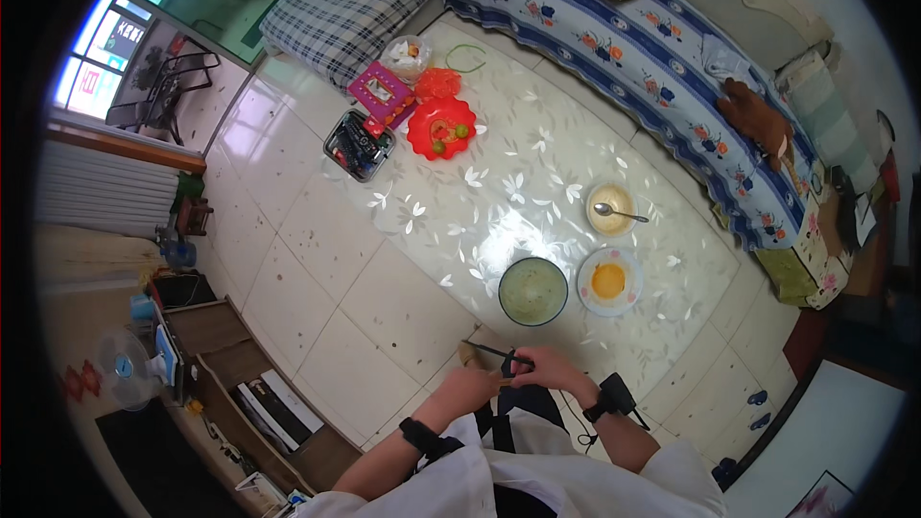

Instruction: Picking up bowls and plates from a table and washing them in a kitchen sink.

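Note:
My right hand (550, 368) is closed around a thin dark stick (496, 351) that points left, over the near edge of the table. Close beside it is my left hand (466, 390), its fingers curled and partly hidden. A short thin brown piece (506, 381) shows between the two hands; which one holds it is unclear. Just beyond them stands a greenish bowl with a dark rim (533, 293). To its right a pale plate (588, 296) carries a round orange-yellow food (608, 280). Farther back, a metal spoon (622, 214) rests across a white bowl (611, 191).
A floral-patterned cover (518, 219) lies over the table. Toward its far left end are a red scalloped tray (424, 131) with green fruit, a purple tissue box (367, 85), a basket (333, 155) of dark items and a plastic bag (414, 47). A sofa (597, 50) runs along the far side.

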`<state>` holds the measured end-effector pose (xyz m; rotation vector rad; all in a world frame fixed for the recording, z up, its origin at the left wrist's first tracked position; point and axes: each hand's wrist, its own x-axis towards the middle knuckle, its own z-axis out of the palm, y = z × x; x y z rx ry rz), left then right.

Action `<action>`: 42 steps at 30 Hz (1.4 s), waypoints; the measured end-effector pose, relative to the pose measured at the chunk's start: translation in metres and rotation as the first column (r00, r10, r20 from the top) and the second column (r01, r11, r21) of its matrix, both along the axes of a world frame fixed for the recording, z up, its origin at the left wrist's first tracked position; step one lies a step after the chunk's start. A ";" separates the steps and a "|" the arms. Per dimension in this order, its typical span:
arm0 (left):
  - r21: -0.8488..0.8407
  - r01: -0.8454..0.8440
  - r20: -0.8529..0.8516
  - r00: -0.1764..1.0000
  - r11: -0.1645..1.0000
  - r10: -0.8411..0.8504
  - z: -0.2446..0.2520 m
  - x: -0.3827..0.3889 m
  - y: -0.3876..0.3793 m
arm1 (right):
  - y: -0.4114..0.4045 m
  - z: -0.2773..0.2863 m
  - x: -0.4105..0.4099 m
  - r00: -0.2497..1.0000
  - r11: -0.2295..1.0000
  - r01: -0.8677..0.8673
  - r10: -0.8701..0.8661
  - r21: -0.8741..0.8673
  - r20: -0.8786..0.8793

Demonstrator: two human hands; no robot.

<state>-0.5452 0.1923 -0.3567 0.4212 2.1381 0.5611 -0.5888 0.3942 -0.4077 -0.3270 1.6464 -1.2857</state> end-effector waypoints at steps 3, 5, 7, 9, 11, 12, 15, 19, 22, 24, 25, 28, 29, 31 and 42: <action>-0.031 -0.012 -0.023 1.000 0.999 0.011 -0.001 0.014 -0.002 | -0.014 0.018 0.008 0.995 1.000 0.003 -0.002 0.011 -0.099; 0.019 -0.070 -0.056 0.996 0.997 0.071 -0.010 0.030 -0.015 | -0.025 0.037 0.012 0.913 0.986 0.153 -0.117 0.062 -0.392; 0.429 -0.194 -0.168 0.943 0.882 0.289 -0.020 0.047 -0.043 | -0.033 0.065 0.010 0.834 0.918 0.397 -0.355 0.012 -0.422; 0.382 -0.298 -0.045 0.939 0.875 0.340 -0.004 0.047 -0.062 | -0.031 0.081 0.011 0.689 0.784 0.618 -0.573 -0.054 -0.443; 0.321 -0.395 0.076 0.917 0.861 0.392 0.003 0.051 -0.081 | -0.026 0.086 0.013 0.402 0.493 0.847 -0.839 -0.199 -0.367; 0.327 -0.567 0.231 0.824 0.756 0.518 -0.007 0.060 -0.093 | -0.035 0.098 0.018 0.326 0.373 0.890 -0.923 -0.263 -0.206; 0.435 -0.749 0.446 0.661 0.500 0.603 -0.003 0.071 -0.099 | -0.056 0.115 0.041 0.298 0.314 0.909 -0.950 -0.275 -0.098; 0.698 -0.636 0.407 0.730 0.328 0.550 0.023 0.068 -0.072 | -0.102 0.113 0.084 0.564 0.587 0.775 -0.809 -0.234 -0.162; 0.565 -0.700 0.462 0.708 0.438 0.535 0.049 0.069 -0.061 | -0.125 0.091 0.108 0.600 0.680 0.685 -0.730 -0.262 -0.328; 0.572 -0.690 0.504 0.723 0.443 0.473 0.051 0.076 -0.063 | -0.127 0.097 0.115 0.518 0.697 0.667 -0.687 -0.263 -0.510; 0.561 -0.715 0.555 0.698 0.416 0.451 0.049 0.082 -0.066 | -0.131 0.122 0.118 0.645 0.691 0.713 -0.714 -0.121 -0.273; 0.548 -0.761 0.686 0.646 0.346 0.334 0.044 0.098 -0.061 | -0.127 0.139 0.119 0.635 0.636 0.771 -0.769 -0.005 0.078; 0.470 -0.853 0.810 0.519 0.228 0.272 0.040 0.103 -0.060 | -0.125 0.135 0.121 0.609 0.615 0.788 -0.776 -0.017 0.164; 0.492 -0.796 0.737 0.596 0.352 0.317 0.057 0.098 -0.059 | -0.116 0.112 0.122 0.582 0.581 0.811 -0.813 -0.071 -0.013; 0.481 -0.854 0.529 0.461 0.196 0.712 0.008 0.083 -0.106 | -0.026 0.002 0.156 0.736 0.737 0.675 -0.675 0.022 0.045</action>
